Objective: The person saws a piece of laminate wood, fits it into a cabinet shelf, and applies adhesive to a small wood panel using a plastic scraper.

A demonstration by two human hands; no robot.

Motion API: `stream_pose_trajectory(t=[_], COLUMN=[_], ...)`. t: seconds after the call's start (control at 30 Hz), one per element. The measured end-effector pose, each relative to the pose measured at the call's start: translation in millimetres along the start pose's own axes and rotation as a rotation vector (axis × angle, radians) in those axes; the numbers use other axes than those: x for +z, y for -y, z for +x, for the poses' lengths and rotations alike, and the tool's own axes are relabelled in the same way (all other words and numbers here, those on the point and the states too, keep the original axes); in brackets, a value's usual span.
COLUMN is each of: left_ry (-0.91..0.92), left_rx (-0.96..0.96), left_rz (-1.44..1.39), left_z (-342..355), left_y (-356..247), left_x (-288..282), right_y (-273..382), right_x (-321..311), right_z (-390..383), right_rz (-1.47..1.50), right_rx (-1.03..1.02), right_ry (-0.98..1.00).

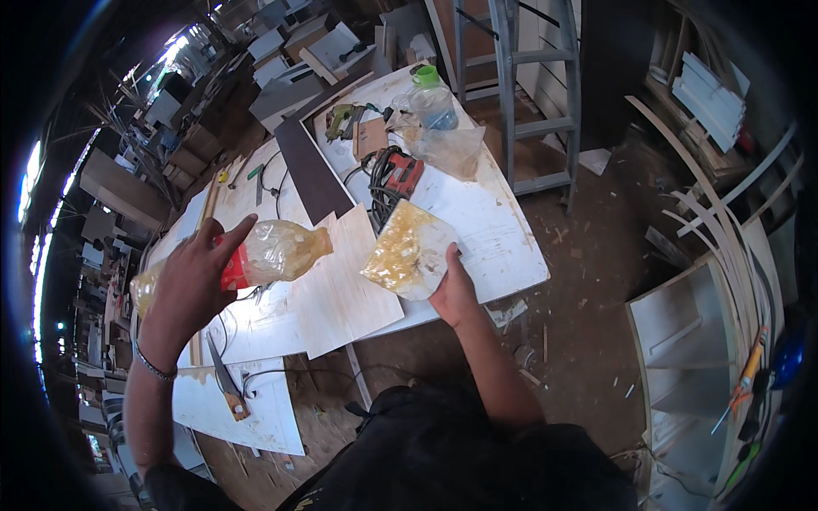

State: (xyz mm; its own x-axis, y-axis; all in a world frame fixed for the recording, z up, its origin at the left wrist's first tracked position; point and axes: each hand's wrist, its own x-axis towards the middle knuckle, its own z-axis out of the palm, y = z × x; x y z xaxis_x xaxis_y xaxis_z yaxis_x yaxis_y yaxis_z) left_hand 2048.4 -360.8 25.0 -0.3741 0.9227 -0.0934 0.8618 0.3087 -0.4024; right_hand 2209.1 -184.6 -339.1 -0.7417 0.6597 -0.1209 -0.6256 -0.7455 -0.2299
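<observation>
My left hand (189, 277) is closed round a clear plastic bottle (290, 252) with a red label and a yellowish coating or contents. The bottle lies tilted on its side in the air, its neck toward the right. In my right hand (457, 295) is a small flat white piece (433, 247), gripped by its right edge. Glossy amber, glue-like stuff covers much of its upper face. The bottle's neck and the piece are apart. Below them, a thin pale wood sheet (345, 298) rests on the white worktable (503, 247).
Farther back on the table are a red power tool (402, 176) with a coiled black cord, a green tool (339, 122), a plastic bag (456, 152) and a green-topped container (434, 109). A handsaw (227, 383) lies at left. A ladder (541, 128) stands behind; an open cabinet (686, 341) is at right.
</observation>
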Motion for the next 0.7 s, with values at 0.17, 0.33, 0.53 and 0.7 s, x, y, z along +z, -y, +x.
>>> stream_pose_trajectory(t=[0.17, 0.33, 0.53, 0.7], left_ry=[0.024, -0.075, -0.071, -0.059], left_rx=[0.116, 0.265, 0.296, 0.305], left_rz=[0.218, 0.347, 0.512, 0.57], left_z=[0, 4, 9, 9], left_y=[-11, -29, -42, -49], left_x=[-6, -14, -19, -24], right_y=[-31, -40, -46, -53], right_x=[10, 26, 34, 35], right_z=[2, -5, -13, -15], right_rz=[-0.013, 0.046, 0.12, 0.006], right_rx=[0.053, 0.051, 0.166, 0.153], right_ry=[0.191, 0.177, 0.201, 0.287])
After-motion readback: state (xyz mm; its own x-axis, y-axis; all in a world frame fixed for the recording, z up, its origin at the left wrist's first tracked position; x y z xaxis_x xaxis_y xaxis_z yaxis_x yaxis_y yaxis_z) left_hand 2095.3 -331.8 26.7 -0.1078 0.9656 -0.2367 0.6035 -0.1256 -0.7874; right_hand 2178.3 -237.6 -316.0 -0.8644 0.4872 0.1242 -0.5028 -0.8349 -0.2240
